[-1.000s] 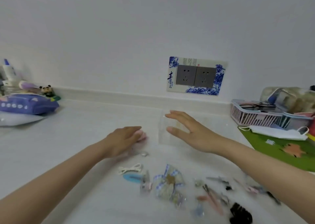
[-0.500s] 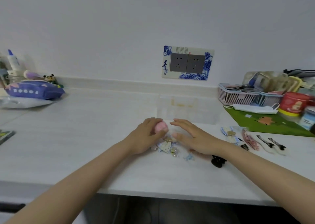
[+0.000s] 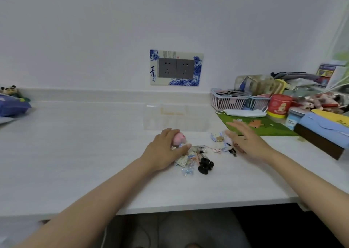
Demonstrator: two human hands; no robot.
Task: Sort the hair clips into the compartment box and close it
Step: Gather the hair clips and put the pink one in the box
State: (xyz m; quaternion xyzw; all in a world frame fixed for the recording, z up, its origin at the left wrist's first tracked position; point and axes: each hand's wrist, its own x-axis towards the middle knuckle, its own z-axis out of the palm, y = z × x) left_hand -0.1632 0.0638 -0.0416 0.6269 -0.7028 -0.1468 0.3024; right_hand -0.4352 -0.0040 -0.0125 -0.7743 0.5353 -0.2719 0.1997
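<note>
Under my left hand [image 3: 166, 151] sits a pink fuzzy clip [image 3: 179, 138], the fingers [image 3: 171, 132] curled over it from the near side and the thumb tucked against it, so I read that hand as grasping the pink piece. Beyond those fingertips, close against them, stands the clear compartment box [image 3: 176, 118], open as far as I can judge, though its dividers are too faint to count. Just right of my thumb lies the main heap of hair clips [image 3: 190, 156], with a black claw clip [image 3: 205, 165] on its near edge and a pale blue bow [image 3: 187, 172] nearest me.

My right hand [image 3: 247, 143] hangs flat and released, its fingers [image 3: 235, 126] spread, above a second, smaller scatter of clips [image 3: 219, 139] at the edge of a green mat [image 3: 264, 128]; it holds nothing.

To do this step well, I would lift the pink clip clear of the heap before carrying it forward, since small metal clips lie against my thumb and could drag along. The box is nearly invisible on the white tabletop [image 3: 85, 144], so I would aim by its bright rim and drop into one compartment, not across a divider. I would use the free hand to steady the box wall, as so light a box will likely slide.
</note>
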